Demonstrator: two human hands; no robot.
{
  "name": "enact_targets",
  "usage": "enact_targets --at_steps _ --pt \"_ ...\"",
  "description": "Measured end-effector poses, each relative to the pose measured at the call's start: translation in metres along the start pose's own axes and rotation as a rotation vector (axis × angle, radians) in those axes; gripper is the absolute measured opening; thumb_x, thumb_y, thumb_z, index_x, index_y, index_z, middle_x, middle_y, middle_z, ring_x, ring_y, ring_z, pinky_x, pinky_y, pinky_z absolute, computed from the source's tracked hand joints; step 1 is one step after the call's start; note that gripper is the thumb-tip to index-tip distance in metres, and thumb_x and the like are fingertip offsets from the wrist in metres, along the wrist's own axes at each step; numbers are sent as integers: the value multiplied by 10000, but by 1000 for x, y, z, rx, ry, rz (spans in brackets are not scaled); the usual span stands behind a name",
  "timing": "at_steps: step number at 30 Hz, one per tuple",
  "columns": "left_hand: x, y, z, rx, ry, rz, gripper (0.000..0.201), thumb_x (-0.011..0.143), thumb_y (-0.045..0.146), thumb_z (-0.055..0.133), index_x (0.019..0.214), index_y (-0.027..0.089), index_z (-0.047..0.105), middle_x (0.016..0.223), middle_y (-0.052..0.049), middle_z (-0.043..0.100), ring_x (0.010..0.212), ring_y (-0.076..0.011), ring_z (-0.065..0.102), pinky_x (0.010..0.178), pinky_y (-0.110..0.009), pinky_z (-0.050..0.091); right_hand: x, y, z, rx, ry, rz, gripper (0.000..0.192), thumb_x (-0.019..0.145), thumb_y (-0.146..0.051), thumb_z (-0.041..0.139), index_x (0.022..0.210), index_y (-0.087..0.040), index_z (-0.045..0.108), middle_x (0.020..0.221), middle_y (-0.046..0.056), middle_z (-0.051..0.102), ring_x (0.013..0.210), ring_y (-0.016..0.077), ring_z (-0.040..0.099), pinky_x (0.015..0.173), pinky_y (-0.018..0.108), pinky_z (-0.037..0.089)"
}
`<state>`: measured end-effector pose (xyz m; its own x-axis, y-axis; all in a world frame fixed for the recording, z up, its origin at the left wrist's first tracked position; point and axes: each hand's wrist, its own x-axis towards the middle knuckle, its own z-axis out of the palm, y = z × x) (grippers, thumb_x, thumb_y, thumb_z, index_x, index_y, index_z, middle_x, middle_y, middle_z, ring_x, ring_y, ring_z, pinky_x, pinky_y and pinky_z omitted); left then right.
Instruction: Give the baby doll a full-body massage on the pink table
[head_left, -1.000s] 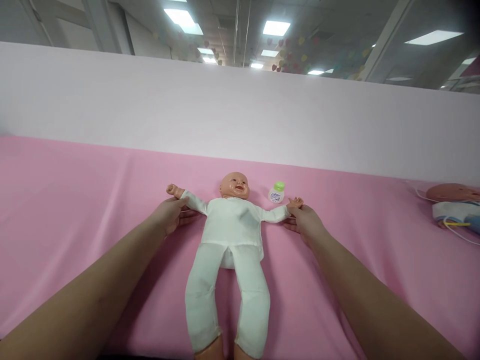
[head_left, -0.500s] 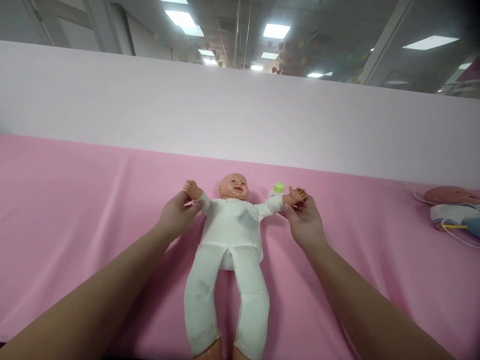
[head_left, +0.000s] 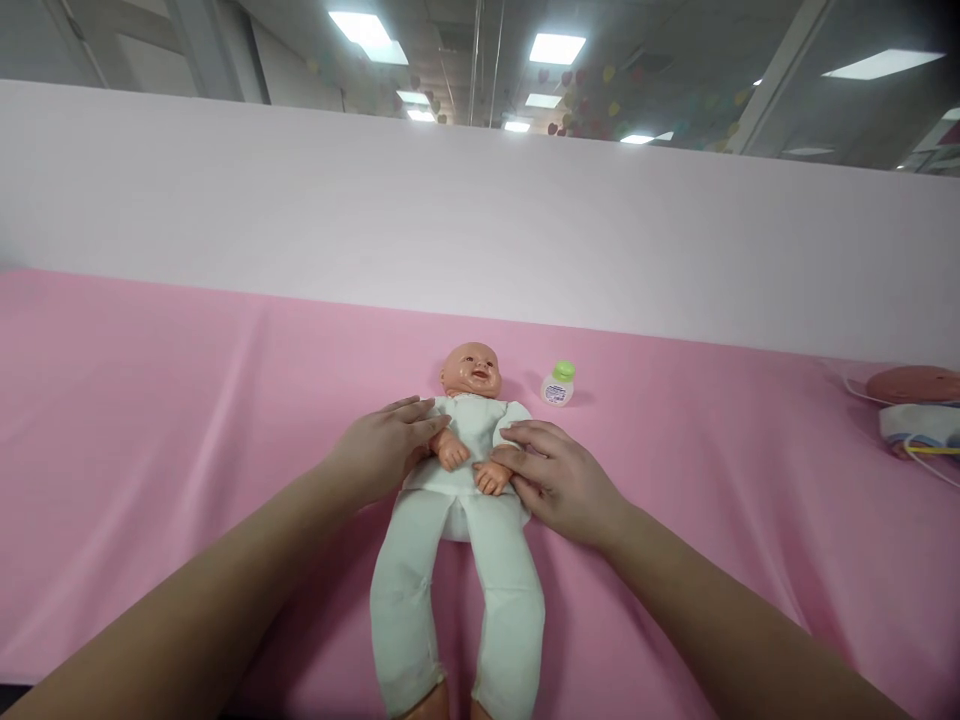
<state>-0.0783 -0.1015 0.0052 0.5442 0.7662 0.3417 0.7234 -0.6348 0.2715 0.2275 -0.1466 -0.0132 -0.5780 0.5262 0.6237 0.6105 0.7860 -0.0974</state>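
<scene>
A baby doll (head_left: pixel 472 420) in a white top and white trousers lies on its back in the middle, face up, its forearms folded in over its belly. My left hand (head_left: pixel 386 445) rests on the doll's arm at the left side of the picture, fingers stretched out. On the other side, my right hand (head_left: pixel 562 480) lies over the doll's other forearm with its fingers extended and slightly apart. Both thumbs are partly hidden. Beyond my right hand stands a small clear bottle (head_left: pixel 557 388) with a green cap.
A pink cloth (head_left: pixel 187 400) covers the tabletop. Along the back runs a low white wall (head_left: pixel 450 220), with glass above it. At the right edge lies another doll (head_left: pixel 915 385), partly cut off, with white tubing and a yellow strip about it.
The doll's arms, held out to both sides before, are now folded inward over its belly. Both my hands have moved inward with them, and the bottle is fully uncovered.
</scene>
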Motion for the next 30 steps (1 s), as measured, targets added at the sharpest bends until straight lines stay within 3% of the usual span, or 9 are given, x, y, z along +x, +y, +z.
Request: enact_targets --at_steps 7,12,15,18,23,27,30 --pt "1 4 4 13 30 -6 448 984 344 524 1392 312 704 1540 -53 605 1391 -346 589 1147 -503 476 0 -4 5 23 38 53 410 918 -100 588 1265 -281 713 1309 102 709 1241 304 650 1051 550 580" --pt "1 3 2 -82 132 -99 460 949 441 599 1383 327 697 1477 -34 662 1305 -336 647 1100 -458 505 -1 2 5 308 235 401 334 936 -258 662 1267 -291 685 1280 75 736 1189 275 702 1042 510 594" --pt "2 -6 0 -224 190 -245 373 927 451 631 1272 344 724 1291 -15 765 1163 -322 710 977 -409 555 -6 22 1 490 410 698 363 952 -399 682 1290 -272 643 1312 90 729 1157 272 727 1018 501 610" --pt "4 -22 2 -467 282 -479 289 902 509 667 1086 293 725 1096 -34 799 1030 -302 740 888 -390 578 -14 51 -3 554 520 954 511 914 -491 726 1353 -262 598 1318 106 722 1159 292 732 998 505 625" --pt "13 -43 5 -1031 408 -851 328 903 444 698 1106 191 649 1079 -126 770 966 -293 768 887 -427 613 -24 83 -3 790 455 1265 560 889 -538 741 1325 -226 578 1251 141 737 951 284 796 856 479 693" --pt "19 -48 4 -1172 453 -1091 285 911 361 691 1082 147 612 909 -131 758 866 -292 779 842 -410 623 -25 84 -3 866 385 1367 503 867 -421 778 1277 -195 595 1181 168 759 901 293 802 855 499 695" --pt "19 -46 3 -1159 460 -1079 305 892 375 724 1078 158 619 928 -143 759 871 -289 784 838 -410 634 -21 77 -5 905 431 1338 545 846 -361 800 1317 -218 567 1220 150 746 949 288 795 884 497 688"
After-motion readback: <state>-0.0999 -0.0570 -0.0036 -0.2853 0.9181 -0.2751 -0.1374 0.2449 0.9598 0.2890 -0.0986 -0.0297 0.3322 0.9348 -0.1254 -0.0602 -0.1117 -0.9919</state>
